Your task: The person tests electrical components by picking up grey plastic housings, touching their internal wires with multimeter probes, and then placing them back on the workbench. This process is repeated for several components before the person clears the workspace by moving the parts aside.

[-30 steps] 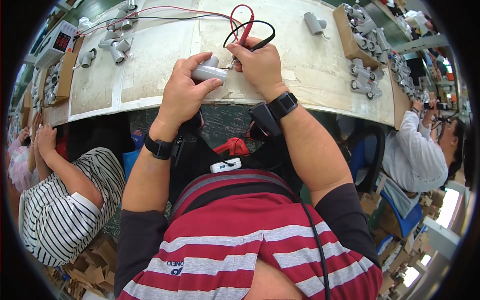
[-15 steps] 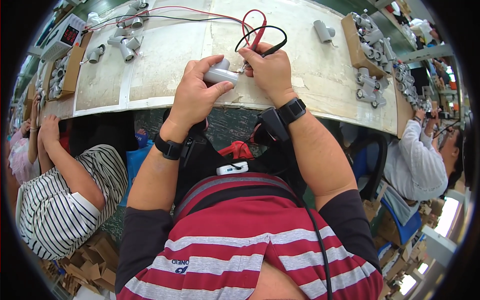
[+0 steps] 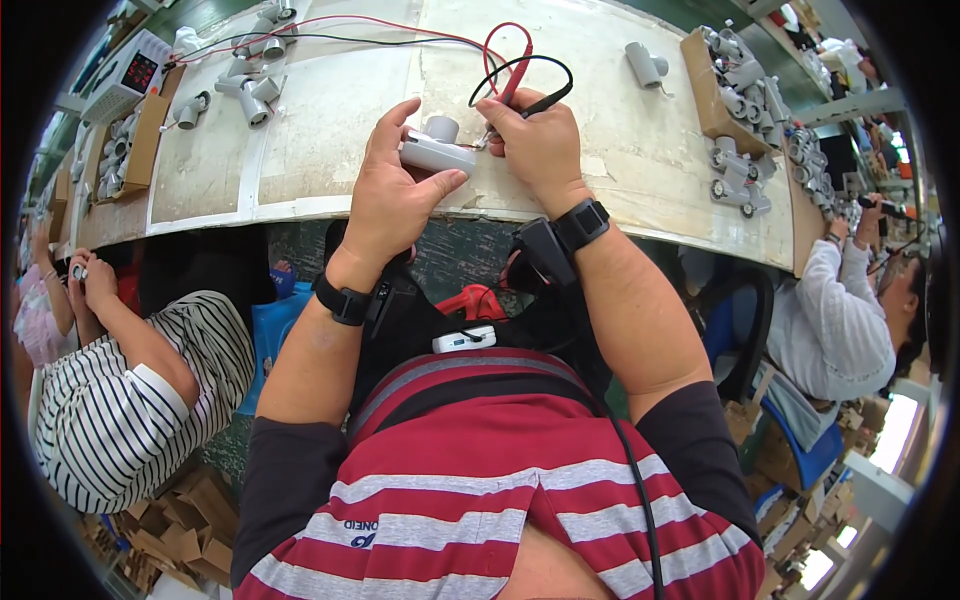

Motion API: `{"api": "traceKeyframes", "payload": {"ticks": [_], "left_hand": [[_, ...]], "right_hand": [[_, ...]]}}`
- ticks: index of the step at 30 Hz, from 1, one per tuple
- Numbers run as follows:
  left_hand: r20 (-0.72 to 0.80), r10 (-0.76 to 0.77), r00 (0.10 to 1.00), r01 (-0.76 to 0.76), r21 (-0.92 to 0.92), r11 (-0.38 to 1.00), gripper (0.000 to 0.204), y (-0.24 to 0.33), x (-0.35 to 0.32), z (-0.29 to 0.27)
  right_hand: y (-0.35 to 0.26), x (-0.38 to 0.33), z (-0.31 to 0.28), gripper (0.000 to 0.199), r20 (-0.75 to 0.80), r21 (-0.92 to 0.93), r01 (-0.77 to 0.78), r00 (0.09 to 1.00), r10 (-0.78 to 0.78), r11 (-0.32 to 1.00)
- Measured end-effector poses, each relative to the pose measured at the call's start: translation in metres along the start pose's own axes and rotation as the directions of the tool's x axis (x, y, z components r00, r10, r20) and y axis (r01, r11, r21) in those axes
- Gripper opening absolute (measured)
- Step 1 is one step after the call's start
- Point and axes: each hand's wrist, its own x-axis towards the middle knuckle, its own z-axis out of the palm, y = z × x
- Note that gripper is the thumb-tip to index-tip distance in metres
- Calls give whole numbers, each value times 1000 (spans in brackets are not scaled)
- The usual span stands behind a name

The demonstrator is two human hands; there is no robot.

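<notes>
A grey T-shaped plastic housing [image 3: 438,152] lies in my left hand [image 3: 390,185], between the thumb and the fingers. The index finger stands raised off it, and the other fingers are mostly hidden. My right hand [image 3: 540,140] pinches a red test probe [image 3: 517,80] and a black test probe [image 3: 547,101] together. Their tips point at a small white connector [image 3: 481,142] on the short wires at the housing's right end. Whether the tips touch metal is too small to see. The red and black leads run left across the table toward a white power supply [image 3: 128,78] with a red display.
More grey housings [image 3: 247,95] lie at the table's left. A lone housing [image 3: 647,65] lies right of my hands, near an open cardboard box [image 3: 708,90] full of them. Co-workers sit on both sides, one in a striped shirt [image 3: 150,400], one in white [image 3: 835,325].
The housing has turned in my left hand, so its short stub and flatter side now show. My left index finger has lifted off it. The right hand and probes have hardly moved.
</notes>
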Motion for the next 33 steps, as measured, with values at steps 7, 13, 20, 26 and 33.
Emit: {"api": "traceKeyframes", "payload": {"ticks": [7,13,20,26,33], "left_hand": [[-46,5,999,-8,-80,997,90,-4,-1,1],[-130,78,988,-77,17,997,80,2,-3,10],[-114,138,984,-117,173,978,66,13,-7,12],[-127,78,989,-57,164,985,64,21,-6,11],[3,366,931,-311,532,788,43,11,26,-26]], "right_hand": [[0,0,4,22,7,-4,3,1000,-3,1000],[1,0,0,20,-16,75,-46,999,47,996],[1,-1,1,19,-16,63,-40,999,41,997],[0,-1,-1,18,-15,60,-32,999,33,998],[-7,13,-2,21,-35,-20,46,998,-46,999]]}}
